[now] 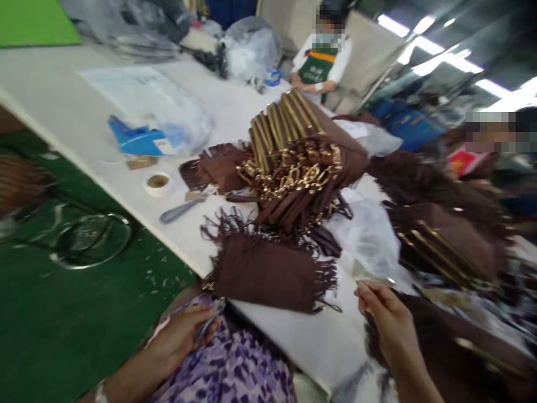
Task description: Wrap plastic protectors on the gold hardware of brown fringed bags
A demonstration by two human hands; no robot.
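Observation:
A brown fringed bag (266, 271) lies flat on the table near its front edge, between my hands. In my left hand (184, 330), at the table edge over the purple patterned cloth (251, 369), is a small metal tool that looks like thread snips (207, 323); blur hides its details. My right hand (388, 313) is raised to the right of the bag, apart from it, with thumb and fingers pinched together. What they hold, if anything, is too small to make out. Behind the bag stands a stack of brown bags (293, 145) with gold zips and chain clasps.
At the left lie a grey-handled tool (182, 210), a tape roll (156, 183), a blue tape dispenser (138, 137) and plastic bags (163, 95). More brown bags (444, 240) pile up on the right. A person in a green apron (314, 70) stands beyond the table; another person is far right.

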